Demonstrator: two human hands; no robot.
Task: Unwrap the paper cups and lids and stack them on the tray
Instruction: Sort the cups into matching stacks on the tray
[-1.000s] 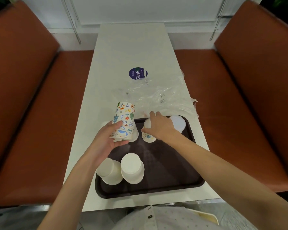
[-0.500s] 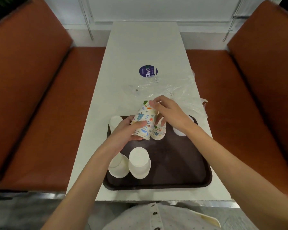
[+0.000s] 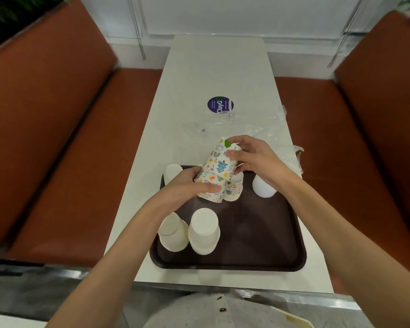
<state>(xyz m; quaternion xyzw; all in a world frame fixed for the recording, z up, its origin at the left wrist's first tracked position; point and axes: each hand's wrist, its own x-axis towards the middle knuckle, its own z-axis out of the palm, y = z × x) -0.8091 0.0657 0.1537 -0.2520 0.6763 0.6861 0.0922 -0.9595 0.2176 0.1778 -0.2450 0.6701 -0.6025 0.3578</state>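
1. Gripping the wide lower end of the printed cup stack, your left hand has its fingers curled round the paper wall, with the thumb on the near side.
2. Your right hand pinches the narrow upper end of the same stack, fingertips over the top edge and thumb against the side.
3. The stack is mouth-down and tilted, its top leaning away from you and to the right. A step in the wall shows at least two cups nested together.
4. The stack is over the far part of the dark tray. You cannot tell whether its lower rim touches the tray.
5. A second printed cup stands mouth-down on the tray just right of the stack's lower end, partly hidden by it.
6. Two plain cups, the near-left white cup and the middle white cup, stand mouth-down side by side at the tray's near-left part.
7. The right white cup stands under your right wrist, and the far-left white cup is at the tray's far-left corner.
8. The clear plastic wrap lies crumpled on the tabletop beyond the tray, reaching the right edge. A round blue sticker lies farther on.
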